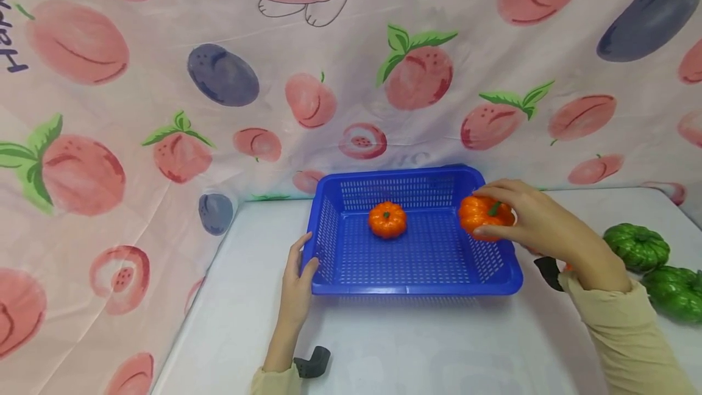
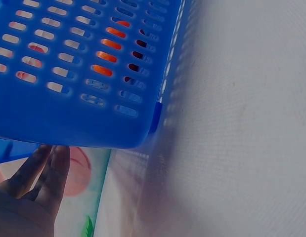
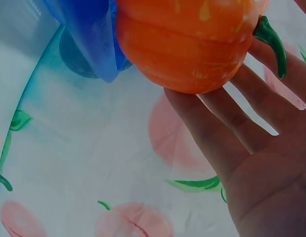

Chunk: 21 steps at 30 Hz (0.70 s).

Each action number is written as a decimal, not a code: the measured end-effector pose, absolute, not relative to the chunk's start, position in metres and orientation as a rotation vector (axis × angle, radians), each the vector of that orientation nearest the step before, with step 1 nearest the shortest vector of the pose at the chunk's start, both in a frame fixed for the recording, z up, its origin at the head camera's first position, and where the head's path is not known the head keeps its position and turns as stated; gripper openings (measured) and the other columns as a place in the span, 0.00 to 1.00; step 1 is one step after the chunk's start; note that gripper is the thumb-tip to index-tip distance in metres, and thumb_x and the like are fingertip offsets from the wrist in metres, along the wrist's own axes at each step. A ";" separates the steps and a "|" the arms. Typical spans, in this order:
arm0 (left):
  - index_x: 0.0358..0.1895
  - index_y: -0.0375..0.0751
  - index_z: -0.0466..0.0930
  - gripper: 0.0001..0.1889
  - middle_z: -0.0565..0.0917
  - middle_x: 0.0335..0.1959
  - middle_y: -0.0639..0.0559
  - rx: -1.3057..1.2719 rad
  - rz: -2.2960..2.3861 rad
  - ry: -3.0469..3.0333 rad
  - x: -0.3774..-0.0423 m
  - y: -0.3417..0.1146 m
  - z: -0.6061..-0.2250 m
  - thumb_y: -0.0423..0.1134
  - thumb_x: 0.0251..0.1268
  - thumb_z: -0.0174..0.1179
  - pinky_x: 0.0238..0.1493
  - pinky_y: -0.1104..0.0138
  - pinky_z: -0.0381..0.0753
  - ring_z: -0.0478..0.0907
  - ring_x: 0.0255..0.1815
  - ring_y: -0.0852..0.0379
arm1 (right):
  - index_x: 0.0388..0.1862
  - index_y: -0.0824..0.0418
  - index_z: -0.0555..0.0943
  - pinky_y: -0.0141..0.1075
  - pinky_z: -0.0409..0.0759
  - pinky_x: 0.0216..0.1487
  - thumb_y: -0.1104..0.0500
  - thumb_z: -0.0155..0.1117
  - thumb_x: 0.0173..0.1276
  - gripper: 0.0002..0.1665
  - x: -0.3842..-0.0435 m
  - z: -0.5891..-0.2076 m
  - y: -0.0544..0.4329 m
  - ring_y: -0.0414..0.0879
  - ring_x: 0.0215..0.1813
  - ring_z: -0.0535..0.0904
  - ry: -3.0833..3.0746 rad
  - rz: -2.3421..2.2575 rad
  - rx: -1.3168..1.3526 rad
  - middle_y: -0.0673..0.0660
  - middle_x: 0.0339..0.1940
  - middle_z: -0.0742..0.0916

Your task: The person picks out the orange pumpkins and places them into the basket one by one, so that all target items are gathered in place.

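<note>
Beige-sleeved right hand point(image 1: 528, 212) grips a ribbed orange pumpkin point(image 1: 480, 217) near a perforated blue plastic basket point(image 1: 417, 261); left hand point(image 1: 297, 282) holds its rim point(image 1: 314, 215).

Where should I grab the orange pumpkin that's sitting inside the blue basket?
Best guess: by its rounded, ribbed sides, from straight above. The orange pumpkin sits with its green stem facing up, and the blue basket walls it in but is open on top. The stem looks too small to hold firmly.

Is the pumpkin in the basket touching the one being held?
Apart: the head view shows bare blue basket between the inside pumpkin and the held pumpkin.
</note>
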<state>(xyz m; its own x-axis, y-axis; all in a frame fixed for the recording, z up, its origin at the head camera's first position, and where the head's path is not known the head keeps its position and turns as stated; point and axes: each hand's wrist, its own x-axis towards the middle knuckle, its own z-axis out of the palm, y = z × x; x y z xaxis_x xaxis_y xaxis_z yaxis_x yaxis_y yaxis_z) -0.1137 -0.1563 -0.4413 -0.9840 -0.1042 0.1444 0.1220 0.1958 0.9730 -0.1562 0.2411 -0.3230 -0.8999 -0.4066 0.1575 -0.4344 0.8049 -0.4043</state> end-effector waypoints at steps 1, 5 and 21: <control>0.74 0.50 0.62 0.25 0.59 0.78 0.42 -0.018 -1.888 -2.286 -0.114 -0.156 -0.441 0.34 0.76 0.46 0.74 0.42 0.56 0.59 0.77 0.40 | 0.63 0.62 0.77 0.64 0.73 0.59 0.40 0.73 0.60 0.40 -0.157 -0.323 0.240 0.65 0.63 0.71 -2.929 0.681 0.679 0.67 0.64 0.76; 0.74 0.51 0.62 0.25 0.60 0.77 0.42 -0.015 -1.885 -2.292 -0.115 -0.156 -0.442 0.35 0.77 0.46 0.74 0.42 0.57 0.60 0.76 0.40 | 0.64 0.62 0.76 0.65 0.71 0.61 0.38 0.72 0.59 0.42 -0.159 -0.324 0.235 0.66 0.66 0.70 -2.969 0.701 0.655 0.68 0.65 0.75; 0.74 0.50 0.63 0.25 0.62 0.76 0.41 -0.023 -1.873 -2.289 -0.113 -0.156 -0.442 0.34 0.76 0.46 0.73 0.44 0.60 0.63 0.74 0.41 | 0.64 0.61 0.77 0.59 0.76 0.59 0.37 0.73 0.58 0.42 -0.171 -0.328 0.219 0.61 0.62 0.73 -2.972 0.728 0.732 0.64 0.63 0.79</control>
<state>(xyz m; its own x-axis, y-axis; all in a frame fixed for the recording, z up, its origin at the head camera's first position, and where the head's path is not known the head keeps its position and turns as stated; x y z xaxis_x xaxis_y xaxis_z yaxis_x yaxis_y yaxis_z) -0.1130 -0.1563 -0.4418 -0.9830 -0.1041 0.1512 0.1275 0.2050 0.9704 -0.1707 0.2189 -0.3280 -0.8916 -0.4408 0.1036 -0.4388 0.7846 -0.4380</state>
